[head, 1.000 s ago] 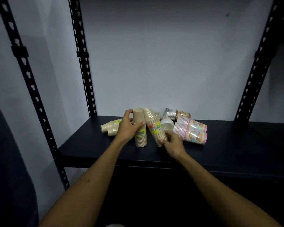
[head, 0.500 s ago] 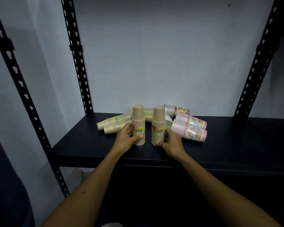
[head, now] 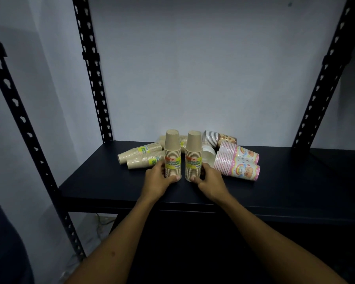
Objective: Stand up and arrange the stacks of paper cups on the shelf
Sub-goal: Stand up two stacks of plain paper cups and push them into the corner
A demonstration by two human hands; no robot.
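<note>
Two tan paper-cup stacks with yellow labels stand upright side by side on the black shelf (head: 295, 181). My left hand (head: 158, 179) grips the base of the left upright stack (head: 172, 148). My right hand (head: 210, 180) grips the base of the right upright stack (head: 193, 149). Two more tan stacks (head: 140, 157) lie on their sides to the left behind them. Two pink patterned stacks (head: 237, 163) lie on their sides to the right, with a striped brown stack (head: 219, 138) behind. A white stack (head: 208, 156) peeks out behind my right hand.
Black perforated shelf uprights stand at the left (head: 92, 68) and at the right (head: 324, 74). A pale wall backs the shelf. A front-left upright (head: 29, 130) runs diagonally close to my left forearm.
The right stack, tilted a second ago, now stands upright beside the left one. Both hands slid down to the stacks' bases, and both stacks sit slightly nearer the shelf's front.
</note>
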